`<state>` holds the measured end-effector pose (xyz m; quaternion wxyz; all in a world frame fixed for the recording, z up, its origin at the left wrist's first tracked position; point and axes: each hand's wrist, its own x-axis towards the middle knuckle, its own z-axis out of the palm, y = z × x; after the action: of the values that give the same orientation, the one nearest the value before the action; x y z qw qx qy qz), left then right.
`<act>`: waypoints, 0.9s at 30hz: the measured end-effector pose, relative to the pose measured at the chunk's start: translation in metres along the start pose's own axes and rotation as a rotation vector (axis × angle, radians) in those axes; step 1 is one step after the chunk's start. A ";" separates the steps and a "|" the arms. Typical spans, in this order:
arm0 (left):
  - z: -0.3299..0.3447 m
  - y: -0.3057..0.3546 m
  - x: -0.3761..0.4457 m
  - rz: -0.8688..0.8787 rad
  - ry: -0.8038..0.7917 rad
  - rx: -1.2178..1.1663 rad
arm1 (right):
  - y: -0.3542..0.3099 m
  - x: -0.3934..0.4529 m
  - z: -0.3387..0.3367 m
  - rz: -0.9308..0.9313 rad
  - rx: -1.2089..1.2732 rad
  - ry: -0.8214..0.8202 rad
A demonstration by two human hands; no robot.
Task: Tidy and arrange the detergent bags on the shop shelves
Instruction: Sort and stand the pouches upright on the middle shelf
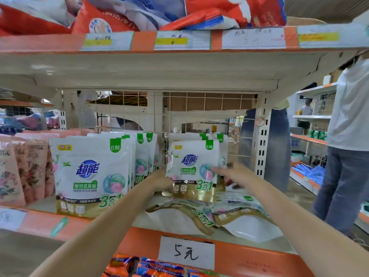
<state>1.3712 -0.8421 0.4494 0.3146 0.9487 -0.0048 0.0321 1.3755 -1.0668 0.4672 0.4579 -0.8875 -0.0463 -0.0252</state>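
A white detergent bag (191, 166) with blue lettering and a gold bottom stands upright at the front of a short stack on the middle shelf (139, 234). My left hand (159, 181) grips its lower left edge. My right hand (225, 173) is blurred, with its fingers stretched across the bag's right side. A fuller row of the same bags (89, 172) stands to the left. Two more bags (179, 214) (239, 208) lie flat on the shelf in front of the stack.
Pink bags (22, 168) fill the shelf's far left. The upper shelf (179, 62) hangs low overhead, and a wire mesh (199, 108) closes the back. A "5元" tag (186, 251) marks the orange front edge. A person (349, 136) stands in the aisle on the right.
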 end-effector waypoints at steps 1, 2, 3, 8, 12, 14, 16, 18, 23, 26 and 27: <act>-0.001 -0.002 0.003 -0.027 -0.003 -0.067 | 0.005 0.001 0.003 0.056 -0.081 -0.094; -0.002 -0.004 0.008 -0.059 -0.008 -0.159 | 0.010 0.002 0.006 0.060 -0.106 -0.148; -0.003 -0.004 0.012 -0.080 -0.020 -0.263 | 0.012 0.004 0.008 0.032 -0.089 -0.154; 0.002 0.000 0.026 0.035 -0.038 -0.582 | 0.012 0.016 0.011 -0.170 -0.001 -0.063; 0.009 0.000 0.030 0.144 0.076 -0.459 | 0.013 0.021 0.012 -0.248 -0.199 0.097; 0.017 -0.002 0.028 0.053 0.088 -0.258 | 0.016 0.018 0.013 -0.213 -0.253 0.016; 0.025 -0.006 0.028 -0.012 0.044 -0.121 | 0.019 0.018 0.013 -0.161 -0.279 -0.062; 0.025 -0.006 0.028 -0.001 -0.013 -0.175 | 0.019 0.015 0.009 -0.112 -0.204 -0.105; 0.016 0.002 0.029 -0.038 0.118 -0.239 | 0.011 0.002 -0.009 -0.056 -0.205 -0.059; 0.012 0.011 0.013 0.053 0.388 0.108 | 0.014 -0.007 -0.020 -0.012 -0.421 -0.094; 0.008 0.016 0.005 0.100 0.355 0.196 | 0.015 -0.011 -0.023 0.011 -0.507 -0.111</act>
<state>1.3759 -0.8598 0.4525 0.2149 0.9527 0.0070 0.2148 1.3659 -1.0952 0.4671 0.2178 -0.9741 -0.0587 0.0153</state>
